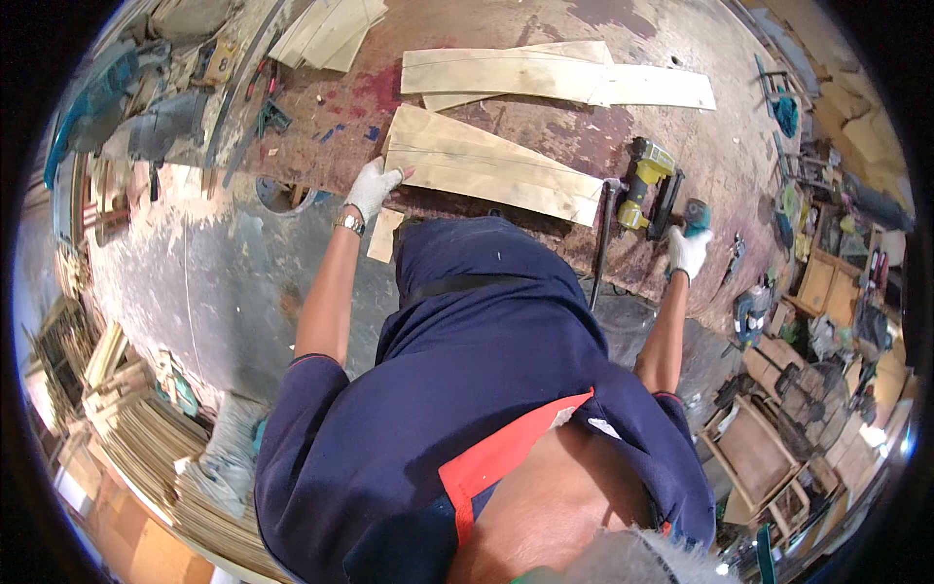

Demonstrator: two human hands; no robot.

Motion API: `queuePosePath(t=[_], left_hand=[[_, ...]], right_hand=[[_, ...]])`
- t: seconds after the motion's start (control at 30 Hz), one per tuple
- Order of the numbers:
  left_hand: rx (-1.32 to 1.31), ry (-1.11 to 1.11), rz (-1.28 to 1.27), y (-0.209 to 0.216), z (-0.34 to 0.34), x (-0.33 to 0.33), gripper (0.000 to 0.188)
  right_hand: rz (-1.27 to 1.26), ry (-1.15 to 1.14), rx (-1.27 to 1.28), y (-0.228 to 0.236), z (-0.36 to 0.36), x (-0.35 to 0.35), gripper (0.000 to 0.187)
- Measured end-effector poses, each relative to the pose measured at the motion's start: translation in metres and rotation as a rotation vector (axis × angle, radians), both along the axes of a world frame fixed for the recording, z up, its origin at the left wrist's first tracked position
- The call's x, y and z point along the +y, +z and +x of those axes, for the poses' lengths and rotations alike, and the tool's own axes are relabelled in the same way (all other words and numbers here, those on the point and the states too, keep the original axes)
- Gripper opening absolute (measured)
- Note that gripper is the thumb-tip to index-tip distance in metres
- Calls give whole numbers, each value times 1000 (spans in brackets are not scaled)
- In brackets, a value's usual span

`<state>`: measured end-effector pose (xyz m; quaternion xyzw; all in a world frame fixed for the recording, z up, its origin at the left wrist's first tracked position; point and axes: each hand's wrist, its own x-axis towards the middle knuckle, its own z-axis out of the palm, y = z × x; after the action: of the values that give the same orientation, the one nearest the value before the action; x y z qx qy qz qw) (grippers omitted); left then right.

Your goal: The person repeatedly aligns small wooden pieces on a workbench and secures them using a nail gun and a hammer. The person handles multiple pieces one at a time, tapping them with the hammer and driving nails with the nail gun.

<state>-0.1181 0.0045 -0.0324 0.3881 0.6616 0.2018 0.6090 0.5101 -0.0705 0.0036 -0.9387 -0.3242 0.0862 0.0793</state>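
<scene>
Along the near edge of the stained workbench (pixel 705 141), the person's dark blue shirt (pixel 428 370) hides part of the surface, and the round dark rim cuts off the clutter (pixel 827 282) at the sides. The gloved left hand (pixel 372 190), partly curled, has its fingertips at the left end of the pale wood (pixel 491 165) lying before the person; whether it grips or merely rests cannot be told. Beyond a yellow-and-black power tool (pixel 649 183), the gloved right hand (pixel 689 251) meets a teal-ended object (pixel 697 217), its fingers too indistinct to tell open from closed
</scene>
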Motion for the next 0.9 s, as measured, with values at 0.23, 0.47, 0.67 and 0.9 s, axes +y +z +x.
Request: queuePosePath(t=[0.23, 0.47, 0.67, 0.9], left_hand=[[5, 40, 51, 34, 7, -8, 41], [125, 38, 114, 68, 18, -9, 42], [82, 78, 133, 84, 26, -11, 41], [100, 62, 147, 84, 25, -12, 42]], right_hand=[[333, 354, 482, 117, -128, 6, 30], [212, 564, 782, 114, -192, 7, 33], [138, 632, 823, 105, -202, 7, 26], [252, 783, 677, 97, -203, 9, 29]])
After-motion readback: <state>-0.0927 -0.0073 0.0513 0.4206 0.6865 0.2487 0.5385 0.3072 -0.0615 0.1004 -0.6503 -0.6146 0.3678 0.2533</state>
